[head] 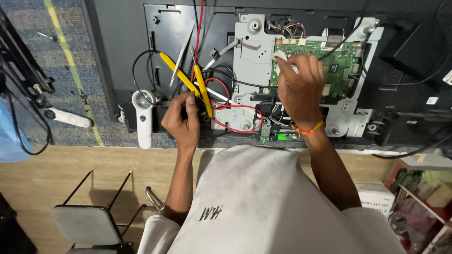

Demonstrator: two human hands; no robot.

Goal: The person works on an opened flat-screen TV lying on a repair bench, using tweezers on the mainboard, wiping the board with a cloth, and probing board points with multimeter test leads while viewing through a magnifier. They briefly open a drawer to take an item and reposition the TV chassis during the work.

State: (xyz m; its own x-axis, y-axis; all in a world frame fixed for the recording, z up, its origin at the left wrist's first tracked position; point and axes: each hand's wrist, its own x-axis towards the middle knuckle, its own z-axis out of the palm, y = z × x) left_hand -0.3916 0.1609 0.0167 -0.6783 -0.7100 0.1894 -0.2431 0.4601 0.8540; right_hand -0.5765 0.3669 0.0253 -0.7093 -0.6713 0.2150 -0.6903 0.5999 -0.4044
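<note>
The left hand (pixel 182 117) is closed around the lower ends of two yellow probes (pixel 200 87), whose shafts rise from the fist at a slant toward the wiring at the centre of the opened black panel (pixel 117 42). The right hand (pixel 301 87) is curled, fingers pinching a small white cloth (pixel 282 57) against the left edge of the green circuit board (pixel 336 61), which is mounted flat on a grey metal bracket (pixel 252 51) in the upper right of the panel. Red wires (pixel 235 110) and black wires (pixel 141 66) loop loosely between the two hands, and one red wire runs just beside the probe shafts. A white magnifier (pixel 143 113) lies on the panel's lower left edge, near the left hand but apart from it. In my judgement the board is light, stiff and fragile: its surface carries small parts that would not tolerate pressure, so it is best touched at its bare edges or by the bracket. The cloth is soft and limp and needs only a fingertip pinch. The probes appear light and rigid, with smooth plastic shafts that could slip, and are best held low on the yellow bodies, clear of the tips.
</note>
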